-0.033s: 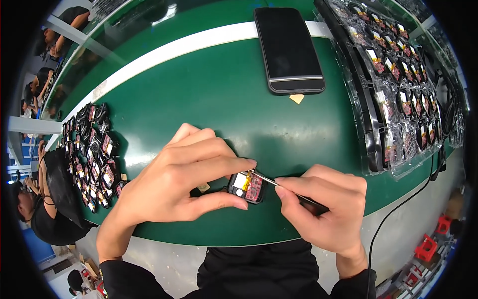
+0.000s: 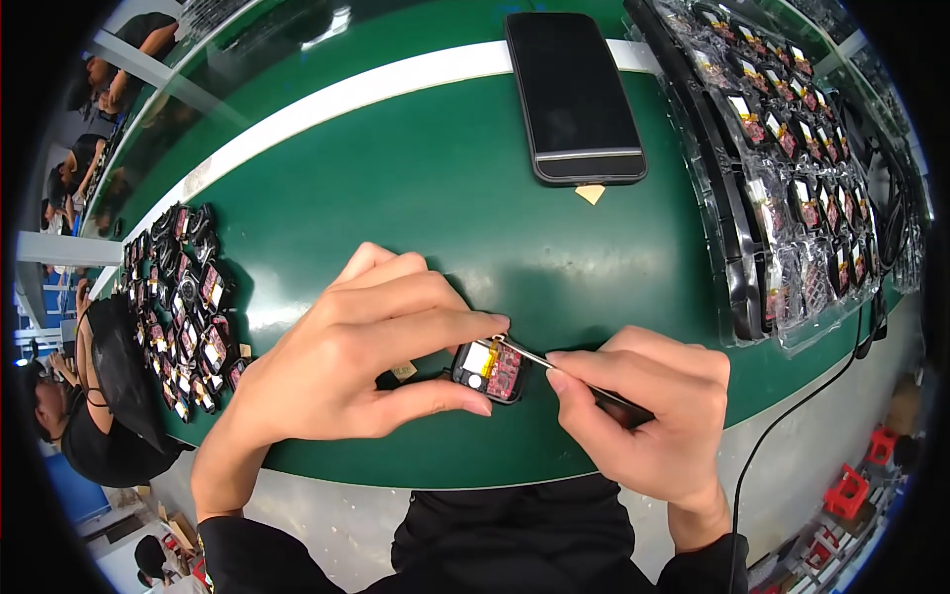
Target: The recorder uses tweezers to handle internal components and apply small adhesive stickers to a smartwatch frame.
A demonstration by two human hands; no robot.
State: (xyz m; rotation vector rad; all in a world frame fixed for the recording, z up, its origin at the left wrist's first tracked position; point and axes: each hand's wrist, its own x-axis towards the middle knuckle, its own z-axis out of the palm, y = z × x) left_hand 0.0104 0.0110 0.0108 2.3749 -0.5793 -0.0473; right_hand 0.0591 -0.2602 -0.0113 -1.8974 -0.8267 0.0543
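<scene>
A small black device casing [image 2: 507, 384] lies in front of me on the green table, its inside facing up. It holds a red circuit board, a white rectangular part with yellow tape and a round white spot. My left hand [image 2: 366, 346] grips the casing, index fingertip at its upper edge and thumb near its lower left. In my right hand [image 2: 648, 411] is a slim metal tool [image 2: 534, 358] with a dark rear part, pinched between thumb and index finger. Its tip touches or nearly touches the casing's upper edge beside my left index fingertip.
A pile of similar open casings [image 2: 188, 317] covers the table's left end. Clear plastic trays [image 2: 792, 188] of such units stand at the right. A black phone-like device [image 2: 576, 99] lies at the far side, by a yellowish paper piece [image 2: 591, 194]. A black cable [image 2: 782, 421] hangs at right.
</scene>
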